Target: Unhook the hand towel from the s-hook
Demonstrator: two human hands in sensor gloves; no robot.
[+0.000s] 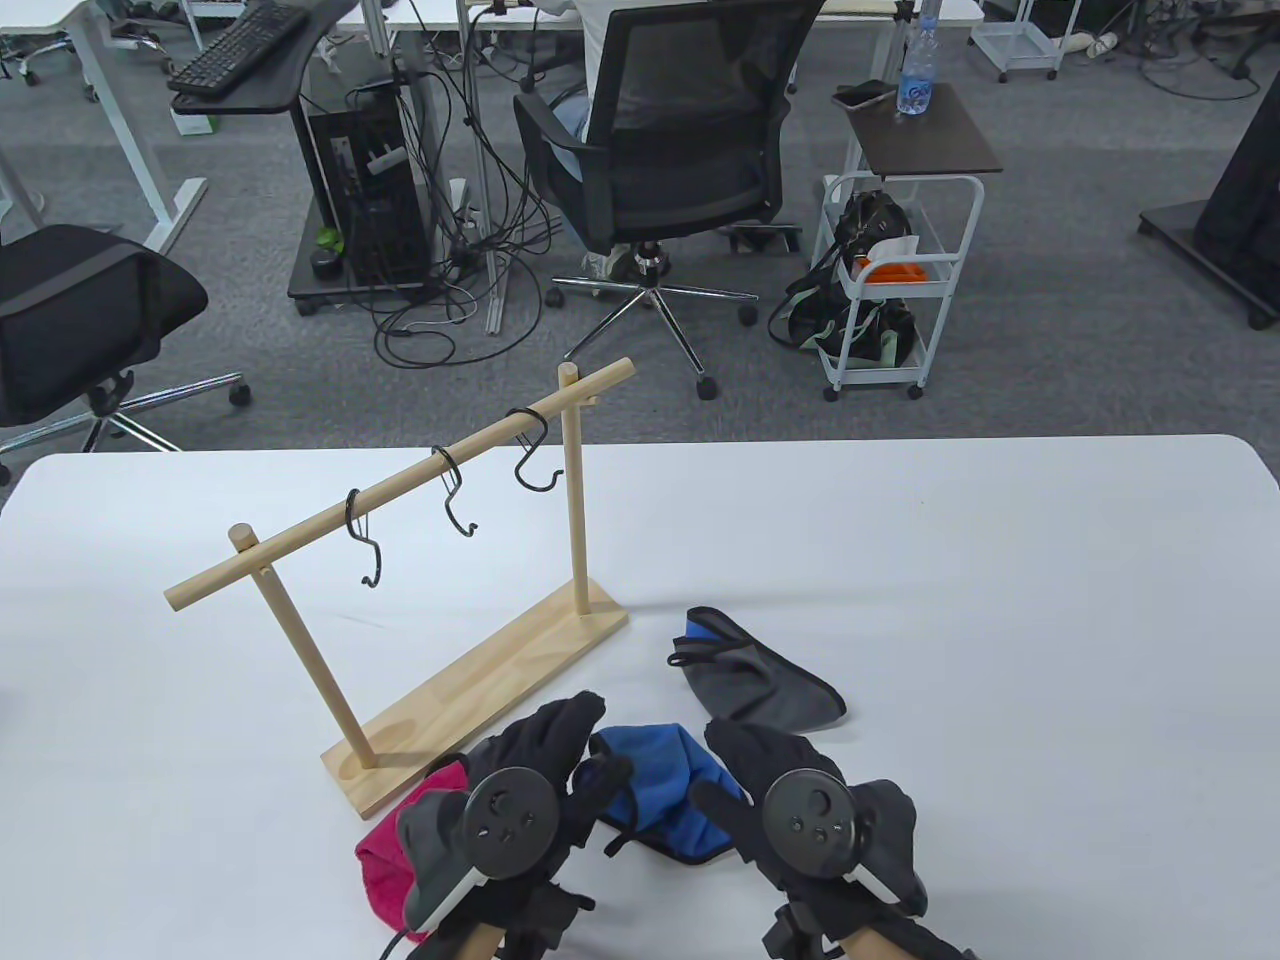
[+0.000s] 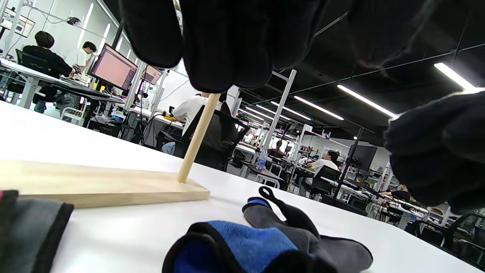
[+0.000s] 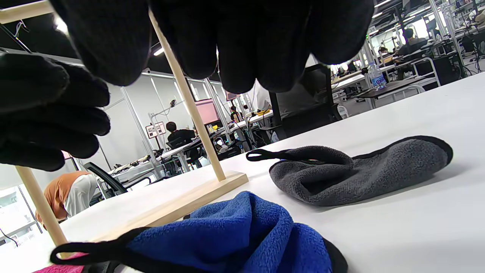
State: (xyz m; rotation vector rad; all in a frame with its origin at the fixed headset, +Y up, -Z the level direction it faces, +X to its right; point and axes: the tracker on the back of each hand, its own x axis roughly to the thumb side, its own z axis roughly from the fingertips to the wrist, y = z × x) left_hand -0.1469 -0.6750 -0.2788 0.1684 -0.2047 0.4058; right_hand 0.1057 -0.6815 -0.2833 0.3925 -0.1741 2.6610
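While the wooden rack (image 1: 480, 670) stands near the table's front-left, we note all three S-hooks (image 1: 448, 497) on its rail (image 1: 400, 485) hang bare, so we judge the unhooking done, or nearly: no towel is on a hook. Three towels lie on the white table (image 1: 1000, 600). Blue towel (image 1: 655, 790) lies between the two hands, just right of the rack base; its black hanging loop (image 3: 87, 252) trails toward the left hand, long axis running roughly left to right across the table. Grey towel (image 1: 760, 680) lies a little farther back and to the right, well apart from the hooks, loop end toward the rack, body stretching away to the right. Pink towel (image 1: 390, 865) sits under the left hand (image 1: 500, 810), beside the rack's near corner. Right hand (image 1: 810, 820) hovers low at the blue towel's right edge. Wrist views show both sets of fingers (image 3: 235, 45) hanging loosely curled above the cloth; whether either hand actually grips fabric we cannot tell. What is left, in our judgement, is only releasing and withdrawing.
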